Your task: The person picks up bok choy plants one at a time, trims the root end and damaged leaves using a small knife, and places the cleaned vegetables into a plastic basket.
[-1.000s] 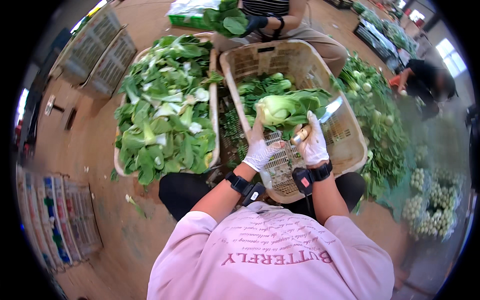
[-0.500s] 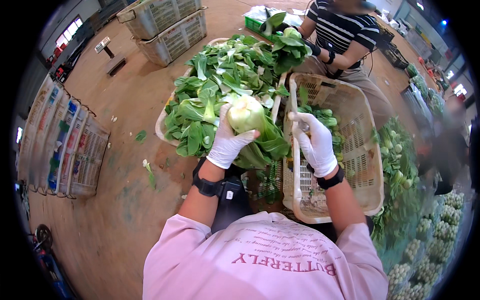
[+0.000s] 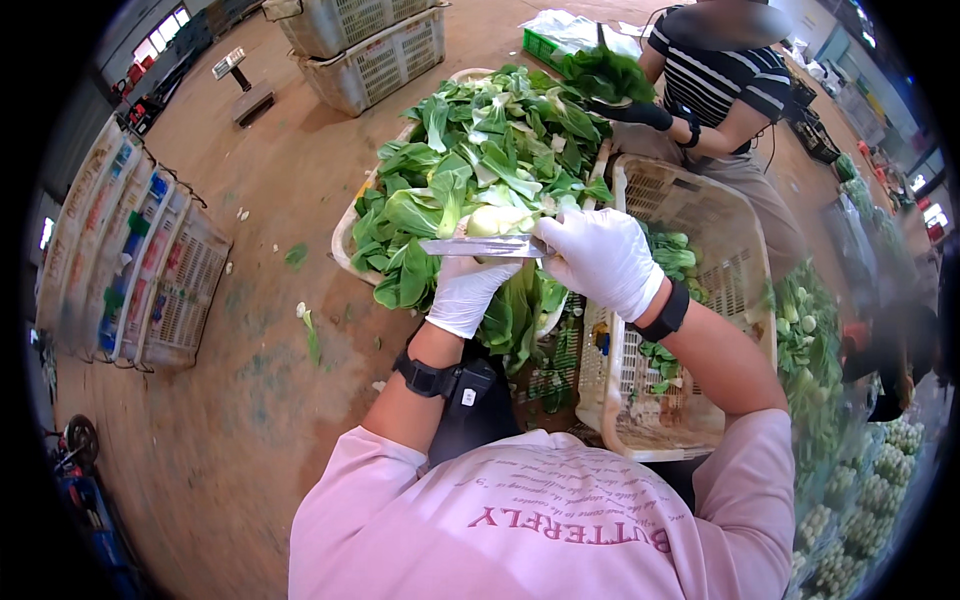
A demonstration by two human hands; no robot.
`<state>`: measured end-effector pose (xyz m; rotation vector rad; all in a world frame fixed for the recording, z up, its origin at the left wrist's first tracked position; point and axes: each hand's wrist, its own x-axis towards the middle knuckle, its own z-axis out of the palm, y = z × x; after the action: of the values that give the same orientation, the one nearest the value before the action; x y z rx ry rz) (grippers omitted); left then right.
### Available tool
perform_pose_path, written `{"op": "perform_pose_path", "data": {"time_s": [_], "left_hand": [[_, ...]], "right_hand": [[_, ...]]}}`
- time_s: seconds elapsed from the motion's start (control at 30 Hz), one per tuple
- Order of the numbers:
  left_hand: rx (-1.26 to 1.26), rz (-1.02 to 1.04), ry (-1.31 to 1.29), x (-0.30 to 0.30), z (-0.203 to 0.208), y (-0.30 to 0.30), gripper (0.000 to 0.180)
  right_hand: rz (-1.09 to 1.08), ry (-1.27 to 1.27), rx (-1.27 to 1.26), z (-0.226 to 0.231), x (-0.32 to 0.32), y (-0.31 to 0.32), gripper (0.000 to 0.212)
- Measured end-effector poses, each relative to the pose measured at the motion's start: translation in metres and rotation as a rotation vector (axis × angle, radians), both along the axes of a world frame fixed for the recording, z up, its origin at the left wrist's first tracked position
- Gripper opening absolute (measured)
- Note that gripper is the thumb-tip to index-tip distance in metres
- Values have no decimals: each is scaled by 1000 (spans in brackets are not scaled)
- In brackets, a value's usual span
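A head of bok choy (image 3: 500, 222) is held in the left hand (image 3: 466, 292), which is gloved in white and closed around the plant from below, fingers wrapped about the lower stalks and leaves. The pale cut base of the plant is turned upward and slightly away from the person, while its dark green leaves hang down past the wrist, so the long axis runs roughly up and down in the view. A knife (image 3: 487, 246) is gripped in the right hand (image 3: 603, 260), likewise white-gloved and closed firmly about the handle. The flat silver blade is laid across the plant just below the pale base, its long axis nearly horizontal, the tip pointed toward the person's left. Blade and plant are touching.

Both hands are held above the near edge of a shallow crate (image 3: 345, 240) heaped with loose bok choy leaves. Just to the right, a tall beige plastic basket (image 3: 700, 210) is seen, with a few trimmed heads lying inside. Black wrist straps are worn on both forearms. Across the crate a second person in a striped shirt (image 3: 730, 85) is seated, with dark-gloved hands holding greens. Stacked empty crates (image 3: 370, 45) are set well apart on the brown floor (image 3: 250, 400)
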<state>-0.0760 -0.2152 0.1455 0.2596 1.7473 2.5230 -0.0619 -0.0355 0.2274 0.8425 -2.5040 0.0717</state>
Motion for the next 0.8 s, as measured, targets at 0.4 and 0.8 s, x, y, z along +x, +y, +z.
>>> {"op": "perform_pose_path", "data": {"time_s": [0.4, 0.8], "left_hand": [[-21, 310, 383, -4, 24, -11, 63], [-196, -27, 81, -28, -1, -15, 39]], "right_hand": [[-597, -489, 72, -68, -121, 52, 18], [187, -1256, -1421, -54, -31, 15, 59]]}}
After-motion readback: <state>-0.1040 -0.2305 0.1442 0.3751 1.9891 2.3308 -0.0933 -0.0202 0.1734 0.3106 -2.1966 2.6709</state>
